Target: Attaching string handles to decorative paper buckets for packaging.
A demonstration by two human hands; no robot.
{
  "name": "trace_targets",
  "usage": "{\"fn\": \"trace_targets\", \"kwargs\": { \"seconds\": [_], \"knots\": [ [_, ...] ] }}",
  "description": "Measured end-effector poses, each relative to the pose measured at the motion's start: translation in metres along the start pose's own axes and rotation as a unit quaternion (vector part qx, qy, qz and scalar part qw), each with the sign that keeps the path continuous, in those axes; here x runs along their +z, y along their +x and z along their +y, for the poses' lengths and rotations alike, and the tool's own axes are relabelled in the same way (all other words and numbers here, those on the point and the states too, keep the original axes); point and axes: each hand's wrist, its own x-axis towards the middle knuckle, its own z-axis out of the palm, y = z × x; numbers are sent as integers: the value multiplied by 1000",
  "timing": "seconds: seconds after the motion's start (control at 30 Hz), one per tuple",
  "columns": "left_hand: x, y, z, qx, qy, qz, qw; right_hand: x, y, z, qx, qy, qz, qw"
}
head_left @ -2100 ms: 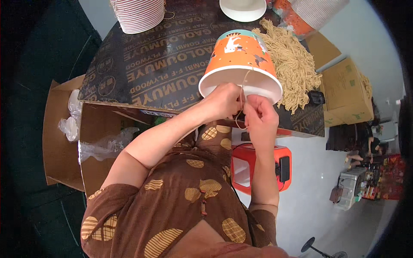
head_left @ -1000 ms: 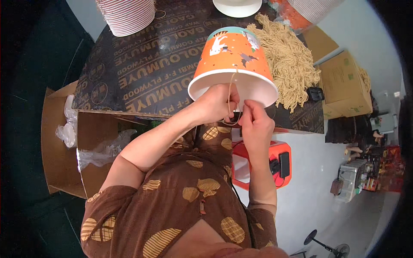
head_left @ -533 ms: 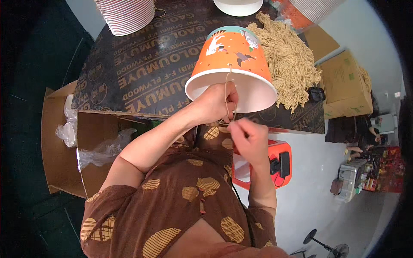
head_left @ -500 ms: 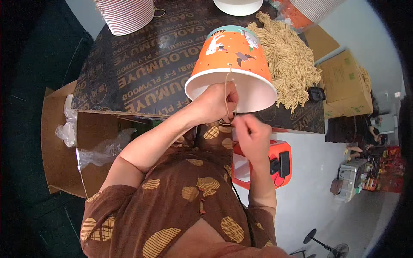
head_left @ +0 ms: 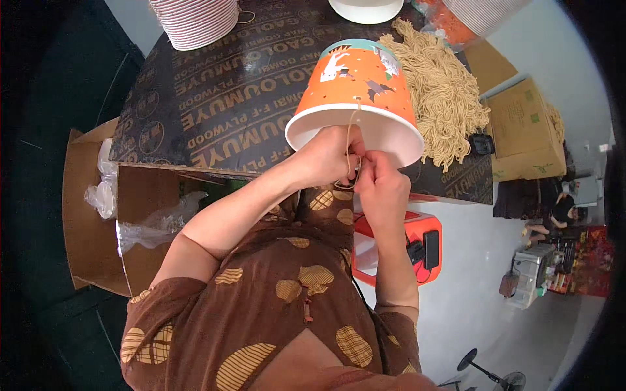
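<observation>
An orange paper bucket [head_left: 365,81] with animal and bat pictures lies tipped on the table edge, its white-rimmed mouth facing me. A thin tan cord [head_left: 350,133] comes through a small hole near its rim and hangs down to my fingers. My left hand [head_left: 331,155], in front of the bucket's mouth, is closed on the cord. Close against it, my right hand [head_left: 383,179] pinches at the cord's lower part; the exact grip of the fingertips is partly hidden. A heap of cut tan cords [head_left: 447,98] lies just right of the bucket.
The dark printed plywood table [head_left: 228,98] carries a stack of white buckets [head_left: 195,19] far left and a white tub [head_left: 366,10] at the back. Cardboard boxes stand left [head_left: 91,241] and right [head_left: 525,130]. Below the table edge is a red-orange stool [head_left: 427,225] holding a black device.
My right hand has moved up and inward until its fingers meet those of my left. The left hand keeps its hold on the cord, and the bucket stays tipped as before.
</observation>
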Motion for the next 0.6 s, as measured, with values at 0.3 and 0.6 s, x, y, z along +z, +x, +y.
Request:
{"fn": "trace_targets", "kwargs": {
  "seconds": [0.3, 0.6],
  "knots": [
    [-4, 0, 10, -55, 62, -49, 995, 2, -2, 0, -7, 10, 18, 1000],
    [-2, 2, 10, -76, 54, -26, 995, 5, -8, 6, 7, 65, 26, 998]
  ]
}}
